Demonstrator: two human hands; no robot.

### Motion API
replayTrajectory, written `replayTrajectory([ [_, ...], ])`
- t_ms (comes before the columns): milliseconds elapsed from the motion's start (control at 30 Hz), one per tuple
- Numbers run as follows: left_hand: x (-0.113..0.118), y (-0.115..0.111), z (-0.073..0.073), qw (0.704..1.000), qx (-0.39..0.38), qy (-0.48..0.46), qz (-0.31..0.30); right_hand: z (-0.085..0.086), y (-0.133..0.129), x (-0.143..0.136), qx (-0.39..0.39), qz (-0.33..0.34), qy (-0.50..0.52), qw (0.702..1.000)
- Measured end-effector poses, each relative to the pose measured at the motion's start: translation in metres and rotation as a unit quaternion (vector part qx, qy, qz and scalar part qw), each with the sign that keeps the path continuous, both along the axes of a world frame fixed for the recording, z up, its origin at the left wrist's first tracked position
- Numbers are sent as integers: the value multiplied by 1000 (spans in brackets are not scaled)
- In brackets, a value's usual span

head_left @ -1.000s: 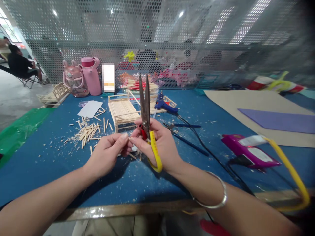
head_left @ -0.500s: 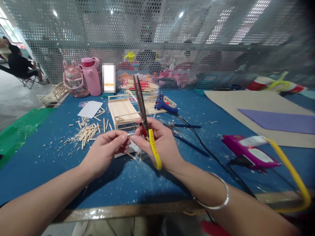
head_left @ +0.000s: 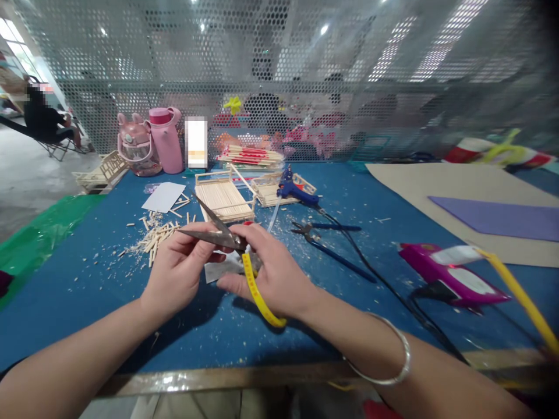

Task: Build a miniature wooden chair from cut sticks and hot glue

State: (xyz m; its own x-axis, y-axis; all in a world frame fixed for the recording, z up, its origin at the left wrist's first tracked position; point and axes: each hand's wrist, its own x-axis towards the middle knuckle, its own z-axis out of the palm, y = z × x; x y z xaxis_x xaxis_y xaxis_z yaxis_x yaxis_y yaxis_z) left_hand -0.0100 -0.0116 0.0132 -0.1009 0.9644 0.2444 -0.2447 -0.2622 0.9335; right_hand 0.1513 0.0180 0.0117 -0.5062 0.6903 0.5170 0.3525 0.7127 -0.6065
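My right hand (head_left: 279,276) grips a pair of scissors (head_left: 218,237) whose one visible handle is wrapped in yellow measuring tape. Their blades are spread apart and point left, across the fingers of my left hand (head_left: 172,270). The left fingers are pinched together just under the lower blade; whatever they hold is hidden. Behind the hands sits a small frame of thin wooden sticks (head_left: 222,196), shaped like a bed. A pile of short cut sticks (head_left: 158,237) and scattered chips lies beyond my left hand. Partly under the hands is a pale sheet (head_left: 215,271).
Blue-handled pliers (head_left: 340,261) and a blue glue gun (head_left: 297,192) lie to the right, with a black cord. Farther right is a purple device (head_left: 454,279). Pink bottles (head_left: 166,142), bundled sticks (head_left: 251,155) and a mesh screen (head_left: 305,110) stand behind. A seated person (head_left: 43,119) is far left.
The scissors have swung from pointing up, nearly closed, to pointing left with blades apart by my left fingers. My right hand has turned with them, uncovering the pliers' jaws.
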Motion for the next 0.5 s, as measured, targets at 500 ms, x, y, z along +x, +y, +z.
replayTrajectory([
  [500,0,-4,-4,997,5,75,9,1,-1,0,50,-10,-31,998],
])
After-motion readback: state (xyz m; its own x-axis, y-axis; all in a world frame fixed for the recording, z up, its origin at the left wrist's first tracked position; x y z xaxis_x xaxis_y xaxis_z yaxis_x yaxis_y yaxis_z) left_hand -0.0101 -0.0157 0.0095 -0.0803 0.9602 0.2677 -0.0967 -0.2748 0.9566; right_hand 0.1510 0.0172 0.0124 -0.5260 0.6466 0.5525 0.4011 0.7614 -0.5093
